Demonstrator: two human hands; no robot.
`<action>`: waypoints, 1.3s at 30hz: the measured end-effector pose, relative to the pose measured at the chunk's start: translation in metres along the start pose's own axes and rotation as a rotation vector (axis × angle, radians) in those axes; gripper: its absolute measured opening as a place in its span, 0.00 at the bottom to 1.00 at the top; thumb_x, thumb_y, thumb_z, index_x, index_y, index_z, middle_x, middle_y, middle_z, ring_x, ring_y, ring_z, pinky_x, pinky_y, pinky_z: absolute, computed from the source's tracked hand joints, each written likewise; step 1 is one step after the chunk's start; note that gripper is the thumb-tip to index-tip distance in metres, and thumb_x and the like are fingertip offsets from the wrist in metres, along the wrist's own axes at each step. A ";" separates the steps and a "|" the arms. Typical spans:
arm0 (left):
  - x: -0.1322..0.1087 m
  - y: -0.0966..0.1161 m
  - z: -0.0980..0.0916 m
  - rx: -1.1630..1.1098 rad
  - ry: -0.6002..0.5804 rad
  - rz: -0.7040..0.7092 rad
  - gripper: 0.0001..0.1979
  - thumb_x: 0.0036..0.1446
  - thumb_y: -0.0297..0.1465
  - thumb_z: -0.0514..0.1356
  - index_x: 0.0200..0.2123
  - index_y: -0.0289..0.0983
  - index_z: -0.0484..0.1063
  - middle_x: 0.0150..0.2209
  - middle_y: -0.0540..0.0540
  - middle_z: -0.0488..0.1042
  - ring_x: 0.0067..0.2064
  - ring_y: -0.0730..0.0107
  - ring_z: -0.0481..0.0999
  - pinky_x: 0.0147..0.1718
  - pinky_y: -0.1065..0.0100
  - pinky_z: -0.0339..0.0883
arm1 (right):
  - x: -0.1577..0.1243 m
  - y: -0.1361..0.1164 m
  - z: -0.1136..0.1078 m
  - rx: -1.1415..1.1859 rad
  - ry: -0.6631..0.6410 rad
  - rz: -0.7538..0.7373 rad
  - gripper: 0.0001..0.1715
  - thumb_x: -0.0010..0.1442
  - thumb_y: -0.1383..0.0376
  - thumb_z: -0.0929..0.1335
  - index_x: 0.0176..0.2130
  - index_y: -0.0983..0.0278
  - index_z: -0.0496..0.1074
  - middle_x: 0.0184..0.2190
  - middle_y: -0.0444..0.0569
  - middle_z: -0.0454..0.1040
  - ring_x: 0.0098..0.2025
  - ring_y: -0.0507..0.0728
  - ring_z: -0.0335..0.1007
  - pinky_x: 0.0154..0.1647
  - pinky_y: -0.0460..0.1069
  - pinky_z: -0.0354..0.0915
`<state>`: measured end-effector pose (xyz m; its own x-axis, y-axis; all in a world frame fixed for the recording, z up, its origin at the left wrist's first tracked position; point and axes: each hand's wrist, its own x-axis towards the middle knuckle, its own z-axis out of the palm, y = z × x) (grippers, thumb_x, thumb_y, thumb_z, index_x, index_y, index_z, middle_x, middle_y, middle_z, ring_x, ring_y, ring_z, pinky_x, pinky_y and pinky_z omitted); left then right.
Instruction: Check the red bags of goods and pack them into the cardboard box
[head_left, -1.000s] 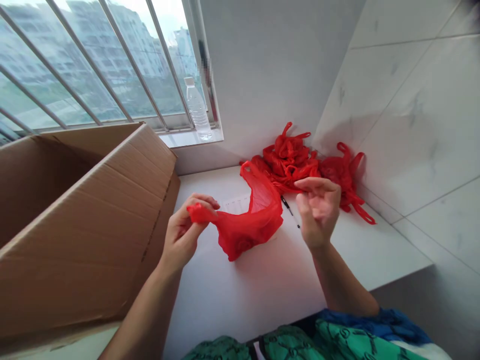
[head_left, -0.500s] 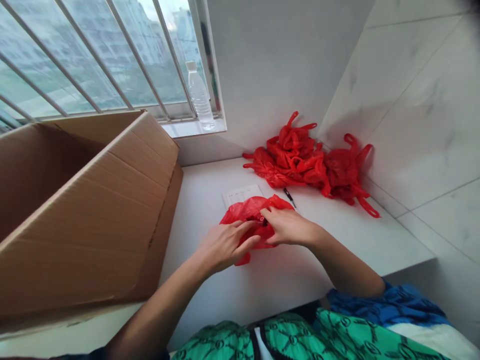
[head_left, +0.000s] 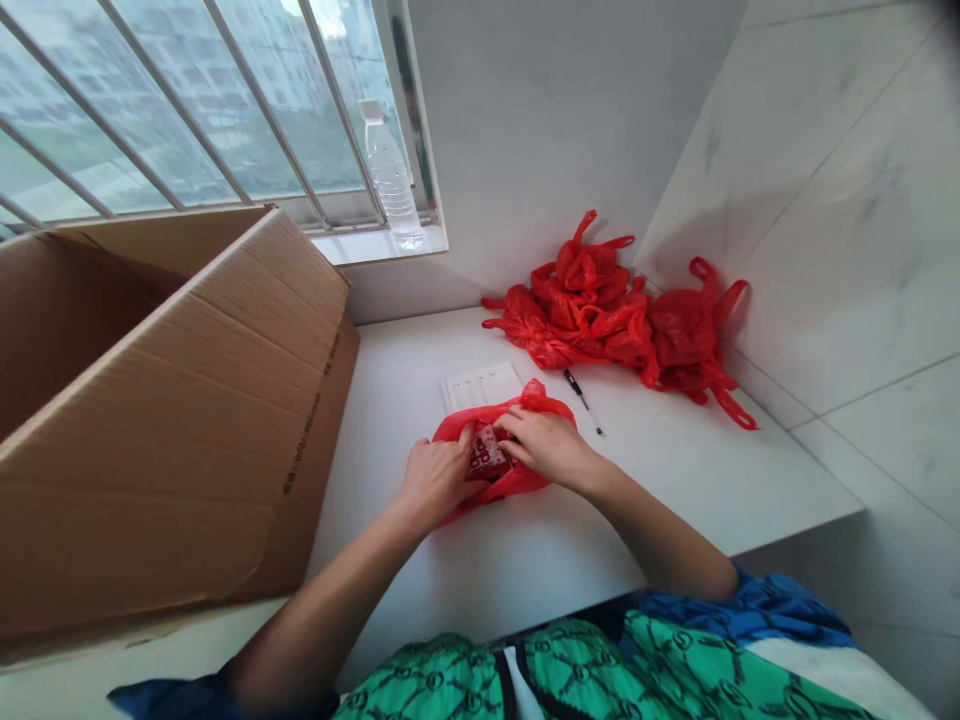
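Note:
A red plastic bag [head_left: 540, 397] lies on the white table, its mouth spread apart. Inside it shows a small red-and-white patterned box [head_left: 486, 452], its lower part hidden by the bag. My left hand [head_left: 439, 478] is at the bag's left side, fingers curled over the rim and against the box's left edge. From the right, my right hand [head_left: 546, 445] reaches over the bag with bent fingers at the box's right edge. Both hands grip the bag; some fingertips are hidden in its folds.
A large open cardboard box [head_left: 187, 430] stands at left. Behind the bag lie a white notepad [head_left: 481, 385] and a pen [head_left: 583, 402]. Several red bags [head_left: 600, 315] are heaped by the wall. A clear bottle [head_left: 391, 180] stands on the windowsill, beside barred glass.
The bag's mouth is wider, and more of the patterned box shows. Both hands have shifted slightly left with the bag. More of the pen is uncovered.

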<state>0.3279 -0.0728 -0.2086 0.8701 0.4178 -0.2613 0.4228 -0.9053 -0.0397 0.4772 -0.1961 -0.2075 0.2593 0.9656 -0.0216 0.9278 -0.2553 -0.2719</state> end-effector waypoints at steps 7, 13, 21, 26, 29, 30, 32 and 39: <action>0.009 -0.018 0.000 0.027 0.090 -0.022 0.43 0.51 0.46 0.67 0.65 0.33 0.57 0.57 0.31 0.70 0.51 0.43 0.74 0.45 0.53 0.62 | 0.010 0.017 0.011 -0.011 -0.033 0.065 0.19 0.60 0.63 0.70 0.51 0.63 0.70 0.47 0.53 0.77 0.45 0.62 0.75 0.38 0.50 0.63; 0.017 -0.018 0.011 0.028 0.219 0.079 0.30 0.56 0.44 0.66 0.59 0.40 0.66 0.51 0.39 0.74 0.48 0.49 0.74 0.43 0.56 0.61 | 0.010 0.021 0.011 0.043 -0.032 0.060 0.18 0.60 0.63 0.70 0.50 0.62 0.72 0.44 0.53 0.77 0.44 0.63 0.75 0.37 0.51 0.64; 0.025 -0.035 0.017 -0.472 0.321 0.171 0.07 0.62 0.34 0.58 0.41 0.40 0.74 0.40 0.47 0.77 0.44 0.59 0.73 0.45 0.59 0.63 | 0.016 0.022 0.018 0.596 0.061 -0.242 0.15 0.65 0.62 0.67 0.51 0.61 0.73 0.46 0.50 0.76 0.45 0.57 0.72 0.44 0.49 0.65; 0.027 -0.046 0.012 -1.143 0.214 0.194 0.18 0.62 0.46 0.56 0.38 0.37 0.74 0.37 0.47 0.78 0.38 0.64 0.75 0.40 0.64 0.70 | 0.020 0.020 0.017 0.855 0.071 -0.174 0.18 0.69 0.55 0.62 0.39 0.64 0.74 0.32 0.45 0.74 0.33 0.53 0.69 0.34 0.47 0.63; 0.023 -0.047 0.007 -1.131 0.249 0.208 0.18 0.63 0.45 0.55 0.40 0.36 0.74 0.39 0.46 0.79 0.41 0.64 0.76 0.43 0.64 0.70 | 0.018 0.020 0.012 0.874 0.087 -0.142 0.18 0.69 0.54 0.62 0.37 0.64 0.73 0.31 0.45 0.74 0.32 0.53 0.68 0.33 0.46 0.63; 0.021 -0.046 0.006 -1.068 0.282 0.208 0.17 0.64 0.43 0.55 0.42 0.37 0.74 0.40 0.46 0.79 0.42 0.63 0.76 0.44 0.64 0.70 | 0.017 0.021 0.011 0.839 0.098 -0.125 0.18 0.69 0.54 0.62 0.37 0.63 0.73 0.32 0.45 0.74 0.33 0.53 0.69 0.33 0.46 0.63; 0.015 -0.046 0.002 -0.887 0.354 0.193 0.13 0.64 0.37 0.55 0.46 0.38 0.74 0.43 0.46 0.79 0.45 0.62 0.75 0.48 0.61 0.68 | 0.014 0.022 0.007 0.711 0.124 -0.074 0.17 0.69 0.56 0.62 0.38 0.63 0.74 0.33 0.45 0.76 0.34 0.54 0.71 0.36 0.47 0.63; -0.002 -0.034 -0.006 -0.528 0.503 0.221 0.32 0.50 0.15 0.48 0.55 0.42 0.71 0.57 0.47 0.72 0.55 0.62 0.68 0.54 0.59 0.64 | 0.012 0.018 0.004 0.588 0.081 -0.149 0.15 0.69 0.62 0.62 0.50 0.61 0.74 0.46 0.49 0.78 0.47 0.56 0.73 0.48 0.50 0.66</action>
<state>0.3133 -0.0424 -0.2006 0.9057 0.3300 0.2660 0.1805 -0.8681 0.4625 0.4964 -0.1893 -0.2164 0.1789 0.9759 0.1247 0.6580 -0.0245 -0.7526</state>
